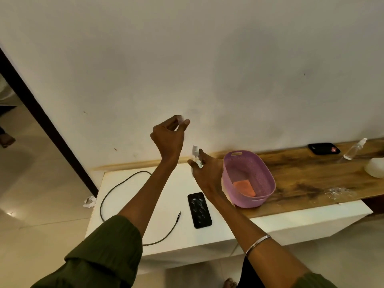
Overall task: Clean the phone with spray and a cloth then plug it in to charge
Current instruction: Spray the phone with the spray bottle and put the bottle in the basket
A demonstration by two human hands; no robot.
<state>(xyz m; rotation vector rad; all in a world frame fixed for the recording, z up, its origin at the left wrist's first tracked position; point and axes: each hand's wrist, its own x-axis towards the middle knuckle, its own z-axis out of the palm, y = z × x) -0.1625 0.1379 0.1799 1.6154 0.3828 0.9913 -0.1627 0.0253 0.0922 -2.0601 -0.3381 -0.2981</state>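
Observation:
A black phone (199, 210) lies face up on the white table (176, 240), its screen wet with droplets. My right hand (204, 171) is raised above the table, holding a small clear spray bottle (196, 155) with a white nozzle. Higher up, my left hand (169, 135) pinches a small clear cap (180, 119) between thumb and fingers. A dark charging cable (124, 183) loops across the left of the table, its plug (178, 215) lying just left of the phone. An orange cloth (244, 188) lies inside the purple basket (259, 175).
The basket stands on a wooden shelf (311, 177) to the right. Further along that shelf are a second black phone (323, 148), another clear spray bottle (354, 149) and a white rounded object (375, 170). Crumpled white paper (89, 201) lies on the floor at left.

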